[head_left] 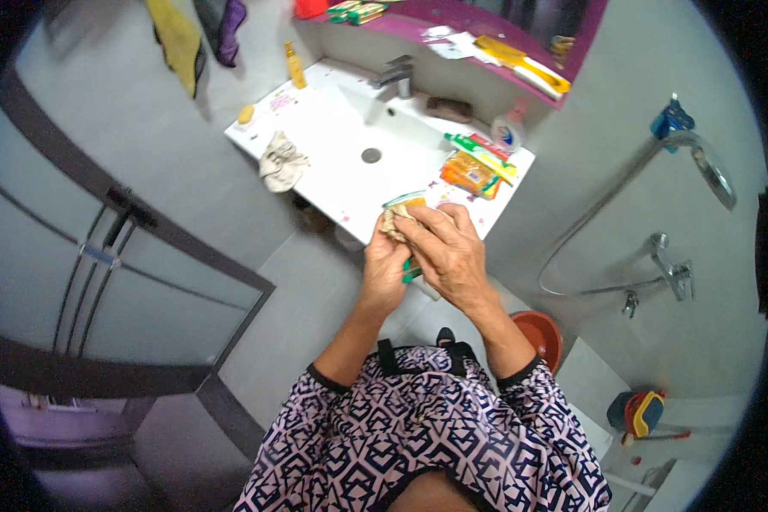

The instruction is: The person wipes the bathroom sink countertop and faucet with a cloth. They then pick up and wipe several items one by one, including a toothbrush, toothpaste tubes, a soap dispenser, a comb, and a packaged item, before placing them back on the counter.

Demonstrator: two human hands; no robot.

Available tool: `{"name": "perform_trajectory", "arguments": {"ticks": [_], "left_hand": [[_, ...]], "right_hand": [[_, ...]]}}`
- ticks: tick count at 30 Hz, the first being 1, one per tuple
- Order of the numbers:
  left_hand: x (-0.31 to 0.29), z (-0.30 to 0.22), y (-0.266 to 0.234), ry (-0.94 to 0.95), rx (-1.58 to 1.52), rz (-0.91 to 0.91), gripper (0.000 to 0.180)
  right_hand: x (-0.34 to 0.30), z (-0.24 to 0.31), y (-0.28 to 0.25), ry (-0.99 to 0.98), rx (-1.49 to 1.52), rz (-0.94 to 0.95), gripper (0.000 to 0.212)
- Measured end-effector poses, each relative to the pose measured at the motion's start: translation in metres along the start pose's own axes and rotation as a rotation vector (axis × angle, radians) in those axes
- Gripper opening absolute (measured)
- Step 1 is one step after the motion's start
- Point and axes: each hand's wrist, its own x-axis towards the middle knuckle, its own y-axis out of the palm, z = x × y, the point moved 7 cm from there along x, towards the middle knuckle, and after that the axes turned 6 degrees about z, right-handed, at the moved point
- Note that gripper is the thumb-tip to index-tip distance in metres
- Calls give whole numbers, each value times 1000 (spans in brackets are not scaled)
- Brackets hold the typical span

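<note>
the person's left hand point(385, 266) and right hand point(446, 249) meet in front of the chest, above the near edge of the white rectangular washbasin counter point(333, 149). both sets of fingers are curled shut around a crumpled beige cloth wad point(395, 222), the right hand folded over the top and the left cupping it from below, so the cloth is pinched between the palms and only its upper end pokes out. a small green plastic thing point(411, 273), perhaps a handle, sticks out beneath the right hand; what it belongs to cannot be told. a slim packet with a teal edge point(404, 200) lies on the counter just beyond the knuckles.

to the right on the counter sits an orange and yellow stack of packets point(469, 173) with a green and red toothpaste tube point(480, 149) beside it, kept to the side so the bowl stays free. left of the round grey drain point(371, 155) lies a second crumpled off-white rag point(281, 162), near the counter's edge. at the back stand a chrome tap point(397, 75) and a yellow plastic bottle point(295, 66) against the wall. lower right, an orange round basin point(539, 334) rests on the floor.
</note>
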Motion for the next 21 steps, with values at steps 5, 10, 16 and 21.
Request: {"name": "perform_trajectory", "arguments": {"ticks": [5, 10, 16, 21], "left_hand": [[-4, -17, 12, -67, 45, -17, 38], [6, -6, 16, -16, 15, 0, 40], [6, -3, 25, -96, -49, -2, 40], [6, 4, 29, -112, 65, 17, 39]], "right_hand": [[-11, -40, -3, 211, -3, -129, 38], [-10, -13, -7, 117, 51, -129, 42], [-25, -52, -15, 313, 48, -190, 42], [-26, -43, -31, 246, -2, -201, 42]]}}
